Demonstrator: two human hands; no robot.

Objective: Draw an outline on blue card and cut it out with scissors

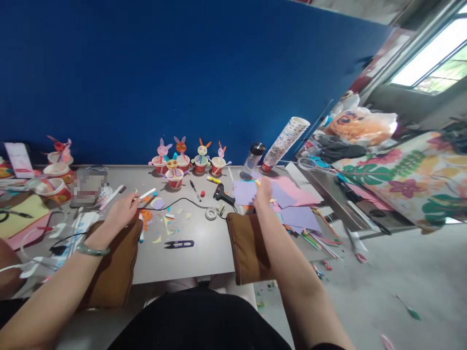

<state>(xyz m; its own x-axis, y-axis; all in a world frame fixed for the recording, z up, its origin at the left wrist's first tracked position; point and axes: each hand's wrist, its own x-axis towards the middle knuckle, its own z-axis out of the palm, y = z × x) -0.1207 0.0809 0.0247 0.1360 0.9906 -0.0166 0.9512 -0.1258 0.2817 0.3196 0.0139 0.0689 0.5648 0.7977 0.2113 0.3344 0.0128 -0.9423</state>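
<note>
Five rabbit-topped cups point(175, 179) stand toward the back of your table point(209, 260), while your left hand point(124, 210), fingers curled nearly together, pinches a white marker point(148, 193) near the paper scraps point(146, 217). Your right hand point(262, 193) is at the purple sheets point(244, 192), right of the glue gun point(223, 194); I cannot tell how far its fingers are open or whether they hold anything.
</note>
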